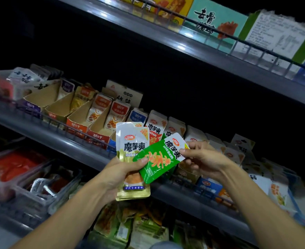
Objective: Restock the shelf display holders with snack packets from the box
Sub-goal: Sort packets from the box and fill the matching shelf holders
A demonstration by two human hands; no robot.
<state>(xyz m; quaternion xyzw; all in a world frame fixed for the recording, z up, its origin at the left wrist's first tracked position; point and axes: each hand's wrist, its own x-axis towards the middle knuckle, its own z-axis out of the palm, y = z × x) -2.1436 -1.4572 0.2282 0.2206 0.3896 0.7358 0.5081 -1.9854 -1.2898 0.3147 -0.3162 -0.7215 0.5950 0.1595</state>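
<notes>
- Now your left hand (119, 174) is gripping a stack of gold-trimmed packets (132, 159) before the middle shelf (61, 139).
- Your right hand (204, 159) is pinching the green packet (158, 159), lying tilted across that stack.

One view only, from the person's head, and it's looking forward and slightly down at a store shelf unit. The frame is rolled, so the middle shelf edge (61, 139) runs from nine o'clock down toward five o'clock, with the upper shelf (211, 51) slanting the same way across the top. It's close in: both forearms enter from the bottom edge at seven and five o'clock and meet near centre. The wide lens bends the edges, and the corners go dark.
</notes>
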